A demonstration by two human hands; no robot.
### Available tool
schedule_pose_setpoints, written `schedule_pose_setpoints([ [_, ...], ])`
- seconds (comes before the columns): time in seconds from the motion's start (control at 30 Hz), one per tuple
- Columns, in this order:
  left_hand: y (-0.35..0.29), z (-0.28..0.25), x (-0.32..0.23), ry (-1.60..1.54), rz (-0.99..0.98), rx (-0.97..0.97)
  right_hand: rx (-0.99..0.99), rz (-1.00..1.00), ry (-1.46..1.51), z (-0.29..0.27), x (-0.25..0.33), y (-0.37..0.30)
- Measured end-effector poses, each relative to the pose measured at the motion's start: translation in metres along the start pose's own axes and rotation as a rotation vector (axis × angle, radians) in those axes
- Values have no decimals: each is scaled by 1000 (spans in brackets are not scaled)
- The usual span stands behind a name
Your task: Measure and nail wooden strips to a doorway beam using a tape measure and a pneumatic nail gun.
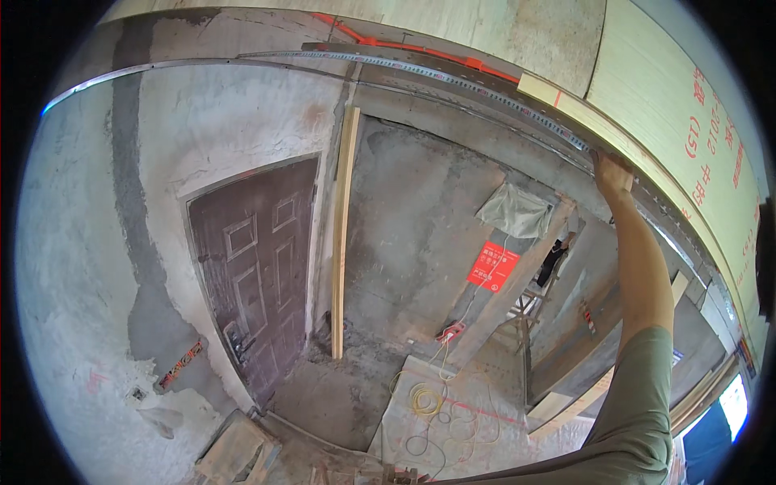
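One bare forearm [649, 271], emerging from an olive-green sleeve [634, 412] at the near right, is raised overhead with the elbow bent and the wrist leaning slightly left. At its end the right hand [614, 173] reaches up to an overhead edge, just beside a pale timber strip [543, 90] that borders a yellowish board [679, 89]. The graduated steel tape blade [477, 87] has its right end at this hand and runs from there toward the left along the overhead framing, its line bowed by the lens. Whether the fingers are clamped on the tape, pressed to the edge or merely resting cannot be told: the fingertips are hidden and merge with shadow. The left hand lies outside the view, its grip unknown. Orange-red conduit [364, 37] runs near the blade and is partly covered by the board. Beyond, a brown panelled door [257, 275] stands at left, with an upright timber length [346, 234] just to its right. Farther right, a translucent plastic sheet [517, 212] hangs above a red notice [493, 267]; in the far opening a person [554, 260] is too small and dark to make out fully. A yellow cable [425, 400] lies coiled on the floor covering [396, 436]. At the near right rim, a dark-blue object [707, 453] is cut off and hard to identify.
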State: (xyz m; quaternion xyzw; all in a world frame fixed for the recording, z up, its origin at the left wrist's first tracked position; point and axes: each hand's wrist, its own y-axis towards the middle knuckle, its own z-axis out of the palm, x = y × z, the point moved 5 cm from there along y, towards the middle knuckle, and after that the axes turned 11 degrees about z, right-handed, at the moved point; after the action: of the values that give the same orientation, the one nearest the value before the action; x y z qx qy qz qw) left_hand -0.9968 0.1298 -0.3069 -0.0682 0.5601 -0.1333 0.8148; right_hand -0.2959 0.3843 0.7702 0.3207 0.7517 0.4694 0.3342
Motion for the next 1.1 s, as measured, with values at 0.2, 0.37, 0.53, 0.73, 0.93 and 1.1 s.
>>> schedule_pose_setpoints([
  [0.2,-34,-4,20,606,-22,-18,49,-5,83,-9,35,7],
  [0.37,-27,-48,14,431,-360,-356,-166,-73,103,-9,71,19],
  [0.53,21,-50,-6,401,-74,-403,-265,-113,101,-15,102,36],
  [0.73,59,-34,2,670,-162,-235,-363,-105,122,-32,129,41],
  [0.93,43,-22,11,605,-129,-115,-285,-64,109,-32,130,48],
  [1.1,33,-23,6,764,-140,-14,-188,-67,200,-29,125,52],
])
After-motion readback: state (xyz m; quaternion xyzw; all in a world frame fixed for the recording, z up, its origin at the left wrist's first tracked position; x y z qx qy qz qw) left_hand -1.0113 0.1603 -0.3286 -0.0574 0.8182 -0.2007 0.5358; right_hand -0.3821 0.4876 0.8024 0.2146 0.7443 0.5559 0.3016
